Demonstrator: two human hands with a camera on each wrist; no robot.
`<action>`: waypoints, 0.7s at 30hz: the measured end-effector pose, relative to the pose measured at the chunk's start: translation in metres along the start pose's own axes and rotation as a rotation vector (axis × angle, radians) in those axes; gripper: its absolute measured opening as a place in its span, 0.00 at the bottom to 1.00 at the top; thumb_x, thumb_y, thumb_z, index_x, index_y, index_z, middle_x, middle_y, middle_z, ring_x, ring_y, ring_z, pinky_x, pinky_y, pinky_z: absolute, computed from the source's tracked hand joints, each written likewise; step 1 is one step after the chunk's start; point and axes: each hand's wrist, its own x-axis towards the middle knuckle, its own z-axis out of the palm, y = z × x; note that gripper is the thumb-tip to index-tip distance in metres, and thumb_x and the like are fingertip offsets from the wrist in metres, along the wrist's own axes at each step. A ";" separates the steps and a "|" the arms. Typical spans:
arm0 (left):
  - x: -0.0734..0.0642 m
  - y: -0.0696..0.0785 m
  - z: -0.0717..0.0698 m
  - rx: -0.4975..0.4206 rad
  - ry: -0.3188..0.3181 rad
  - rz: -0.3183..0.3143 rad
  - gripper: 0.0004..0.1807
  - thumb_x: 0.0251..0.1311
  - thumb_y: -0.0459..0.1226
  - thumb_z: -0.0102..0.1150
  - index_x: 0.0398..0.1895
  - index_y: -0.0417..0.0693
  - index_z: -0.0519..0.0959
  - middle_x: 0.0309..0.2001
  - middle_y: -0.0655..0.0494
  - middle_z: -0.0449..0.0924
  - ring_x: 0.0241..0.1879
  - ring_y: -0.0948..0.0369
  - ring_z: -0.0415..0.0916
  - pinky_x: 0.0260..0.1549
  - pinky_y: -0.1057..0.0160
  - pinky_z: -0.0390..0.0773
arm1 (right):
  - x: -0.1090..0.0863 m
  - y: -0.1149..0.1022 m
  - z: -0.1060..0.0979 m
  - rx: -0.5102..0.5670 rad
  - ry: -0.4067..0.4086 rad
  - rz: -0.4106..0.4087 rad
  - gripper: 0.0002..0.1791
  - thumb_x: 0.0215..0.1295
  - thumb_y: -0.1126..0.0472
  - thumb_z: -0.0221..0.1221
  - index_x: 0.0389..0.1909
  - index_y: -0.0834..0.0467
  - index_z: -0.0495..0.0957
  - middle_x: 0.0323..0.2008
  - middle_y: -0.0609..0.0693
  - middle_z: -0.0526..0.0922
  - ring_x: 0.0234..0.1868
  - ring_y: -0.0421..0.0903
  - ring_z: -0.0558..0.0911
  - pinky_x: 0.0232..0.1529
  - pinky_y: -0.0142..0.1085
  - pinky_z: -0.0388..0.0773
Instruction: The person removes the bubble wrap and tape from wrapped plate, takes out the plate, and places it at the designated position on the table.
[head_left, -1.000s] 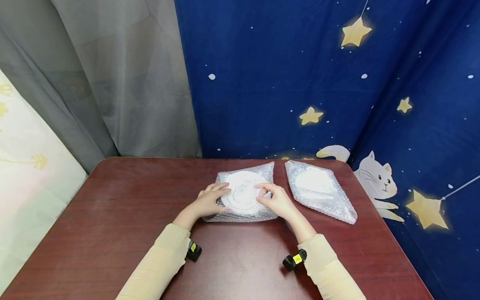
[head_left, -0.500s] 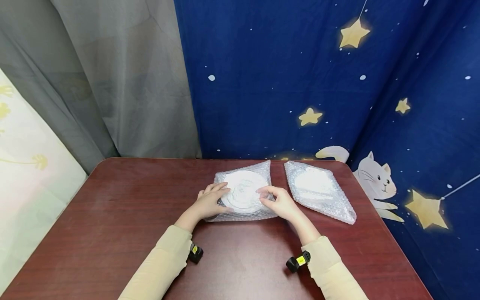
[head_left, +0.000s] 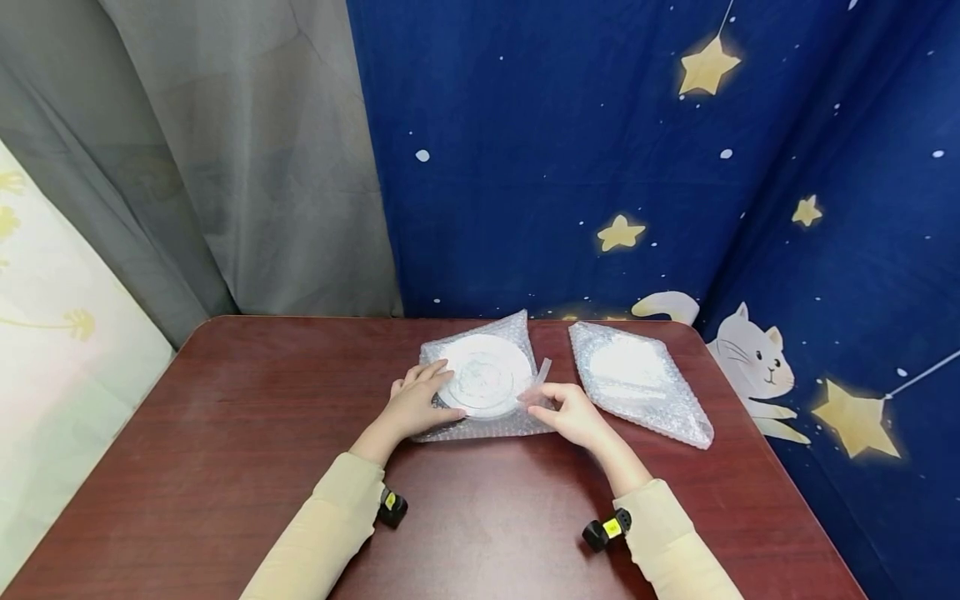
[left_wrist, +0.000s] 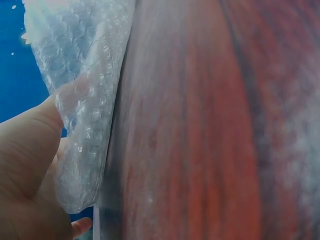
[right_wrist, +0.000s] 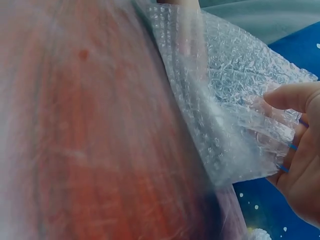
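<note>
A round white plate (head_left: 487,375) shows through a clear bubble wrap bag (head_left: 480,427) lying on the table. My left hand (head_left: 412,406) rests on the bag's left side, thumb and fingers spread over the plate's edge. In the left wrist view, its thumb lies at the bubble wrap (left_wrist: 92,110). At the bag's right edge, my right hand (head_left: 573,414) pinches a clear plastic strip (head_left: 542,372), whose free end sticks up past the fingertips. In the right wrist view, the thumb and fingers are at the clear flap (right_wrist: 265,130) of the bag.
A second bubble wrap bag (head_left: 643,382) with a white round thing inside lies to the right. The dark red table (head_left: 262,433) ends at a grey curtain (head_left: 300,167) and a blue star-patterned curtain (head_left: 540,167).
My right hand has drawn slightly toward me and right, and the clear strip now stands up from the bag. The bag has shifted a little left and turned; my left hand stays on it.
</note>
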 end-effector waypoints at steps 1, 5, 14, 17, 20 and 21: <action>0.000 0.000 0.000 -0.002 0.003 0.001 0.45 0.50 0.61 0.64 0.69 0.49 0.67 0.72 0.53 0.55 0.69 0.47 0.48 0.56 0.39 0.55 | -0.001 0.007 0.001 -0.010 -0.004 -0.007 0.06 0.59 0.72 0.62 0.37 0.67 0.83 0.33 0.58 0.84 0.31 0.40 0.75 0.33 0.37 0.74; 0.000 0.000 -0.001 -0.017 0.005 0.000 0.45 0.50 0.60 0.64 0.69 0.48 0.67 0.73 0.53 0.54 0.69 0.47 0.48 0.56 0.39 0.55 | -0.005 0.025 0.001 -0.059 -0.054 -0.056 0.06 0.59 0.68 0.64 0.37 0.61 0.85 0.34 0.48 0.84 0.36 0.36 0.76 0.38 0.36 0.76; -0.004 -0.002 -0.003 -0.076 0.009 0.033 0.43 0.52 0.56 0.66 0.69 0.48 0.66 0.73 0.52 0.54 0.69 0.46 0.47 0.55 0.38 0.56 | -0.012 0.038 0.003 -0.239 -0.146 -0.315 0.10 0.56 0.64 0.65 0.39 0.50 0.87 0.40 0.38 0.84 0.46 0.41 0.76 0.47 0.42 0.69; -0.006 -0.004 -0.004 -0.095 0.004 0.047 0.42 0.52 0.53 0.67 0.69 0.48 0.66 0.73 0.52 0.53 0.69 0.46 0.47 0.55 0.38 0.56 | -0.016 0.036 0.003 -0.276 -0.171 -0.267 0.10 0.57 0.63 0.65 0.39 0.49 0.87 0.47 0.41 0.83 0.52 0.45 0.74 0.51 0.47 0.65; -0.007 -0.006 -0.005 -0.102 0.006 0.070 0.41 0.52 0.50 0.68 0.69 0.48 0.66 0.73 0.52 0.53 0.69 0.46 0.47 0.55 0.38 0.57 | -0.020 0.036 0.002 -0.298 -0.195 -0.225 0.09 0.58 0.62 0.64 0.38 0.49 0.87 0.51 0.44 0.82 0.57 0.50 0.71 0.53 0.53 0.60; -0.007 -0.006 -0.005 -0.107 0.005 0.075 0.41 0.52 0.49 0.69 0.69 0.48 0.66 0.73 0.52 0.53 0.69 0.46 0.47 0.55 0.38 0.57 | -0.021 0.036 0.001 -0.297 -0.200 -0.218 0.08 0.58 0.62 0.64 0.37 0.49 0.88 0.53 0.46 0.81 0.58 0.51 0.70 0.54 0.54 0.59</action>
